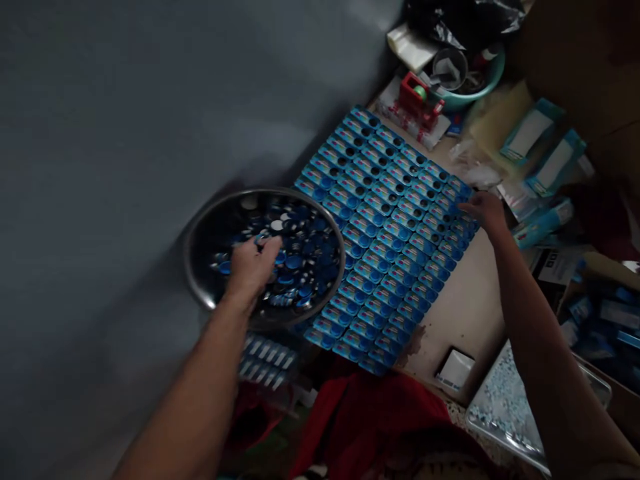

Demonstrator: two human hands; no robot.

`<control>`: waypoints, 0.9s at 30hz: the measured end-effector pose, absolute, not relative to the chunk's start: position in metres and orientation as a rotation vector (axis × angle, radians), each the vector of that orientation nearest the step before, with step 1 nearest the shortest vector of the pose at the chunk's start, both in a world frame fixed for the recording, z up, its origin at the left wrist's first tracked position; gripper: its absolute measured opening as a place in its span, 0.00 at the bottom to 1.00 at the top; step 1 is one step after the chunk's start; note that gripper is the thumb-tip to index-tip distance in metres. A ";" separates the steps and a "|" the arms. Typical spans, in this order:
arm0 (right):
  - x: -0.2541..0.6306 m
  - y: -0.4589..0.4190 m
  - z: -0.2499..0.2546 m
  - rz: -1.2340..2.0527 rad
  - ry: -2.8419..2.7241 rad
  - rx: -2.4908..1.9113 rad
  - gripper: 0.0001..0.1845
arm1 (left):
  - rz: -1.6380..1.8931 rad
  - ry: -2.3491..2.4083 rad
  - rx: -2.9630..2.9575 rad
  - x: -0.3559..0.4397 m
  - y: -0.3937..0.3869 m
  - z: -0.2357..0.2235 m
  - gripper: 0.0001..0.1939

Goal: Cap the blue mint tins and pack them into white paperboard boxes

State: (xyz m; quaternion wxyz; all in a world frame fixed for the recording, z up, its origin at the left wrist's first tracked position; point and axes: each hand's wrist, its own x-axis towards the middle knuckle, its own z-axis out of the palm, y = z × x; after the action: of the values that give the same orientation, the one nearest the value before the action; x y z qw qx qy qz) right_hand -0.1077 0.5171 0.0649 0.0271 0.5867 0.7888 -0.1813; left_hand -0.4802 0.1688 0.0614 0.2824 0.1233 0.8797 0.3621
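Note:
My left hand (254, 263) reaches into a round metal bowl (207, 300), its fingers curled among loose blue and silvery discs (295, 261). Whatever lies between those fingertips is hidden. To the right of the bowl, blue printed cards (395, 240) lie in tight, slanting rows. Blue discs sit on the nearer cards, while many farther ones show dark round spots. At the right edge of the rows, my right hand (484, 208) is closed in a pinch, fingertips down at a card. What it pinches is too small and blurred to make out.
Beyond the cards stand a red tape dispenser (417, 100) and a turquoise basin (463, 100) holding odds and ends. Blue-green boxes (533, 130) lie at the right. A clear tray (505, 400) of small pieces is under my right forearm. Red cloth (370, 413) hangs at the near edge.

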 end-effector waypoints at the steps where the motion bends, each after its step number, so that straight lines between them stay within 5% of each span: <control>1: -0.109 0.505 0.070 -0.610 2.455 1.891 0.20 | 1.080 2.220 0.154 -0.478 0.171 0.067 0.11; 4: -0.133 0.454 0.082 -1.013 2.471 1.958 0.20 | 1.249 1.959 -0.018 -0.473 0.179 0.079 0.16; 10: -0.249 0.339 0.110 -2.061 2.471 1.246 0.21 | 1.427 1.500 -0.120 -0.460 0.194 0.085 0.17; 18: -0.326 0.285 0.124 -1.701 2.572 1.052 0.05 | 1.460 1.912 -0.011 -0.420 0.201 0.105 0.21; 25: -0.255 0.323 0.132 -2.036 2.471 1.541 0.06 | 1.478 1.743 0.166 -0.377 0.247 0.142 0.24; 27: -0.214 0.363 0.118 -1.917 2.408 1.902 0.06 | 1.423 1.532 0.112 -0.360 0.269 0.132 0.24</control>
State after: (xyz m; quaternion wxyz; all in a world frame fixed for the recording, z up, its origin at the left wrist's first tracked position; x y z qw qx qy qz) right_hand -0.2136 0.3626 0.1179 -0.2358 0.5109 0.6468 -0.5148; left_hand -0.3603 0.2688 0.1317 0.5003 0.0464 0.6336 0.5883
